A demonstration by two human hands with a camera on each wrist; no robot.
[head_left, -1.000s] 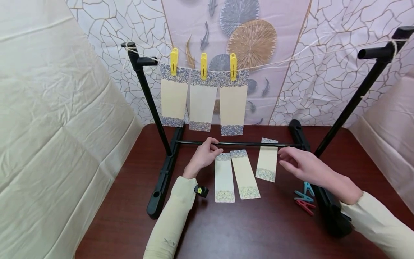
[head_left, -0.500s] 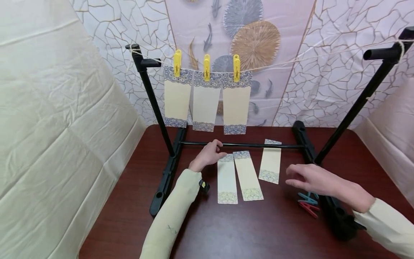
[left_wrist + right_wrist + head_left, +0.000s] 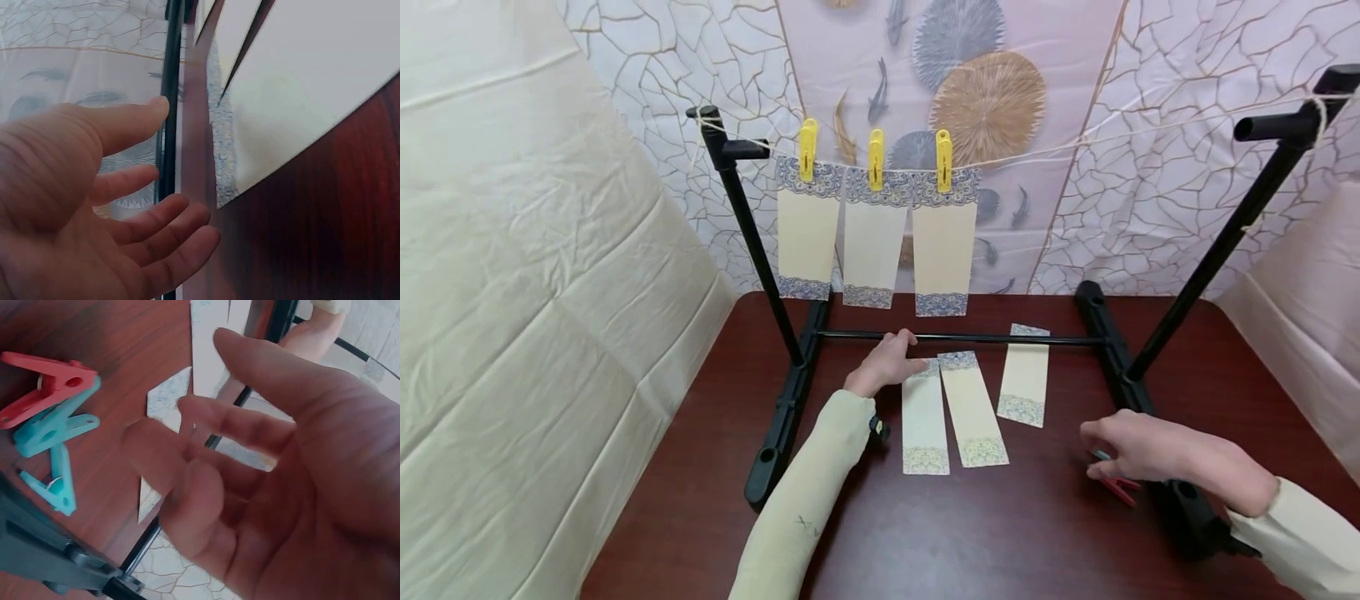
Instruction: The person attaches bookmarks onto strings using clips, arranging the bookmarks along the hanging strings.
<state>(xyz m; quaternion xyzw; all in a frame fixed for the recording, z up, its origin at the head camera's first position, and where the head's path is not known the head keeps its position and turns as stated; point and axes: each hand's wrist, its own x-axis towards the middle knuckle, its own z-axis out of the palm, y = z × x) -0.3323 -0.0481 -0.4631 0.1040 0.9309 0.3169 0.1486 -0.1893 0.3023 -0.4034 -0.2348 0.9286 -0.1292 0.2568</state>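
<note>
My left hand (image 3: 886, 363) hovers at the top end of a white paper card (image 3: 925, 421) with patterned borders. In the left wrist view its fingers are relaxed and apart, and nothing is between them. Beside that card lie a cream card (image 3: 974, 412) and, farther right, another card (image 3: 1024, 379) under the rack's crossbar. My right hand (image 3: 1165, 458) is above the small clothespins, covering most of them in the head view. The right wrist view shows its fingers loosely bent around nothing, apart from a red clothespin (image 3: 53, 387) and two teal clothespins (image 3: 50, 431).
A black rack (image 3: 747, 225) stands on the dark red table (image 3: 985, 542), its low crossbar (image 3: 970, 338) running behind the hands. From its string (image 3: 1060, 150) hang three bordered cards (image 3: 874, 242), each under a yellow clothespin (image 3: 876, 160). The rack's right foot (image 3: 1187, 512) is beside my right hand.
My right hand has moved from beside the rightmost table card toward the front right, over the clothespins. The left hand has stayed near the white card's top, shifting slightly.
</note>
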